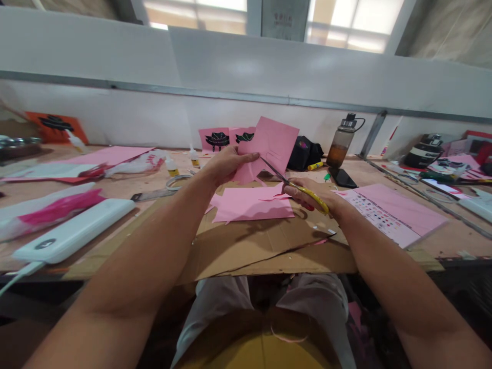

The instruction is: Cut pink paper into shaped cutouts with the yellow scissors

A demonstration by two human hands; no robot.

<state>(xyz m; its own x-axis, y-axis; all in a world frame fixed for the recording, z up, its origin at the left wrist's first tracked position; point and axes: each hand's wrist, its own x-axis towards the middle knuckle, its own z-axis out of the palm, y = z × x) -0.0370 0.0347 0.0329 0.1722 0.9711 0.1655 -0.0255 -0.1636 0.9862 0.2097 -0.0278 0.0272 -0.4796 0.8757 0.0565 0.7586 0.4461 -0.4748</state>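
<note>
My left hand (230,163) pinches a sheet of pink paper (277,141) by its left side and holds it up above the table. Faint drawn lines show on the sheet. My right hand (307,193) is closed around the yellow handles of a pair of scissors (317,199). Their blades point up and left, against the lower part of the raised sheet; whether they are parted is hard to make out. Under both hands, more pink paper (253,207) with cut strips lies on a piece of cardboard (230,251).
A bottle of brown liquid (340,141) and a black phone (342,177) stand and lie at right. Beyond them is a printed pink sheet (395,210). Small glue bottles (171,166) are at left, with a white power bank (77,230) near the front edge.
</note>
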